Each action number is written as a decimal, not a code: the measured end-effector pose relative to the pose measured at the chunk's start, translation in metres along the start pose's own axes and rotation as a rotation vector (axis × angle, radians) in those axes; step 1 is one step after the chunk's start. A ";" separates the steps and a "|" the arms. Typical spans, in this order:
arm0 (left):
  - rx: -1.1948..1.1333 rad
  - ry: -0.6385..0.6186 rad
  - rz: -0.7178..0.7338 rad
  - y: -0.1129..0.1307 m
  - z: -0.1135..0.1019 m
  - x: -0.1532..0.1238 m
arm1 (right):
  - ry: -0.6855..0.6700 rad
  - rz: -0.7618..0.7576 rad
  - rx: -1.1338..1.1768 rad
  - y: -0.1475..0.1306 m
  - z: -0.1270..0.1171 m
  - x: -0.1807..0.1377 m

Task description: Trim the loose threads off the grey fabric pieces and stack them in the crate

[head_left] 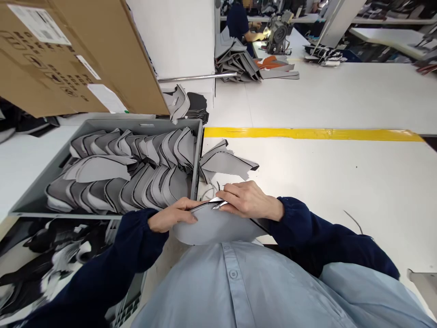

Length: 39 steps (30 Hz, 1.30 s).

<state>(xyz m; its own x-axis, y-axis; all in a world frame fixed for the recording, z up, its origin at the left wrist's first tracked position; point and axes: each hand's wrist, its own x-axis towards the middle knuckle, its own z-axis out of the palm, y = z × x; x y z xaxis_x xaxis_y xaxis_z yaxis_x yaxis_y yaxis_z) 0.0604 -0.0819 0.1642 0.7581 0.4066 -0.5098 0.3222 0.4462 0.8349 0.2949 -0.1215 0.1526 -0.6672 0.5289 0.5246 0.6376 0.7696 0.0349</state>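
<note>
Close to my body a grey fabric piece with black edging [218,228] is held up at the table's front edge. My left hand [175,214] pinches its upper left edge, thumb on the near face. At the middle of that edge, the fingers of my right hand [244,199] are closed on the piece. A small white bit [215,200] shows by the right fingertips; whether it is a label or a tool I cannot make out. Just beyond my hands lie more grey edged pieces [225,161].
To the left a grey plastic crate [85,124] holds rows of similar pieces. Behind it stands a cardboard box [85,50]. Yellow tape [307,133] crosses the white table [324,177]. A co-worker [239,23] sits at a sewing machine [278,34]. Scraps fill a lower bin [51,259].
</note>
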 end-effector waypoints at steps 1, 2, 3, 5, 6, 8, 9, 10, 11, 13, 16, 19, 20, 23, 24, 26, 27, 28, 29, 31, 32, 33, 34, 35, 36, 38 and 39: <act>-0.039 0.011 -0.025 0.000 0.000 0.001 | -0.006 -0.001 0.006 0.000 -0.001 0.000; -0.070 0.020 -0.043 -0.001 0.001 0.001 | -0.009 -0.004 0.012 0.000 -0.001 0.000; -0.102 0.030 -0.058 -0.002 0.001 0.002 | -0.009 -0.006 0.018 0.000 -0.002 0.000; -0.170 0.058 -0.084 -0.006 0.002 0.003 | -0.004 -0.005 0.018 0.000 -0.003 -0.001; -0.205 0.086 -0.094 -0.007 0.002 0.004 | -0.001 -0.002 0.011 -0.001 -0.003 -0.001; -0.256 0.143 -0.102 -0.009 0.003 0.004 | 0.003 0.009 -0.009 -0.001 -0.003 -0.002; -0.267 0.156 -0.097 -0.009 0.004 0.004 | 0.004 0.013 -0.016 -0.001 -0.003 -0.002; -0.268 0.150 -0.090 -0.009 0.005 0.004 | 0.005 0.017 -0.020 -0.002 -0.003 -0.003; -0.262 0.131 -0.081 -0.008 0.006 0.004 | 0.004 0.019 -0.019 -0.002 -0.002 -0.003; -0.226 0.081 -0.064 -0.006 0.008 0.003 | -0.005 0.018 -0.006 -0.003 -0.002 -0.003; -0.148 0.059 -0.045 -0.003 0.008 0.001 | -0.031 0.015 0.035 -0.002 -0.001 -0.003; -0.098 0.052 -0.035 -0.002 0.007 -0.001 | -0.053 0.020 0.070 -0.001 -0.002 -0.003; -0.089 0.047 -0.032 -0.002 0.007 -0.002 | -0.052 0.022 0.070 -0.001 -0.002 -0.003; -0.072 0.011 -0.027 -0.001 0.007 -0.002 | -0.027 0.013 0.053 -0.003 -0.001 0.000; -0.062 -0.003 -0.024 0.000 0.008 -0.002 | -0.018 0.005 0.050 -0.003 -0.001 0.001; -0.037 -0.030 -0.009 0.002 0.008 -0.001 | -0.014 -0.014 0.046 -0.005 -0.001 0.004; -0.024 -0.043 0.002 0.003 0.008 -0.001 | -0.019 -0.024 0.042 -0.005 -0.001 0.005; -0.008 -0.055 0.017 0.003 0.008 -0.001 | -0.024 -0.033 0.038 -0.005 -0.001 0.005; 0.011 -0.067 0.034 0.004 0.008 -0.001 | -0.025 -0.039 0.032 -0.004 -0.002 0.006; 0.049 -0.078 0.061 0.005 0.006 -0.002 | -0.018 -0.047 0.023 -0.003 -0.004 0.007; 0.067 -0.072 0.071 0.005 0.006 -0.003 | -0.011 -0.048 0.020 -0.003 -0.006 0.007; 0.076 -0.063 0.077 0.005 0.005 -0.004 | -0.005 -0.046 0.018 -0.002 -0.007 0.007; 0.071 -0.056 0.077 0.006 0.005 -0.004 | -0.004 -0.041 0.014 -0.003 -0.010 0.007; 0.051 -0.051 0.074 0.006 0.005 -0.005 | -0.008 -0.038 0.006 -0.003 -0.012 0.007; 0.023 -0.049 0.073 0.006 0.005 -0.006 | -0.015 -0.036 -0.006 -0.003 -0.014 0.007; -0.041 -0.043 0.067 0.005 0.006 -0.007 | -0.034 -0.030 -0.040 -0.005 -0.017 0.006; -0.069 -0.034 0.064 0.005 0.006 -0.007 | -0.043 -0.026 -0.057 -0.006 -0.017 0.005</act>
<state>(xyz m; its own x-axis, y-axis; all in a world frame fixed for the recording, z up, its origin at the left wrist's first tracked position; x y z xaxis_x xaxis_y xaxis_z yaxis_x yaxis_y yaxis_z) 0.0600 -0.0876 0.1728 0.7951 0.4094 -0.4475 0.2335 0.4743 0.8488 0.2946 -0.1291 0.1699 -0.6989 0.5250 0.4857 0.6398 0.7624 0.0966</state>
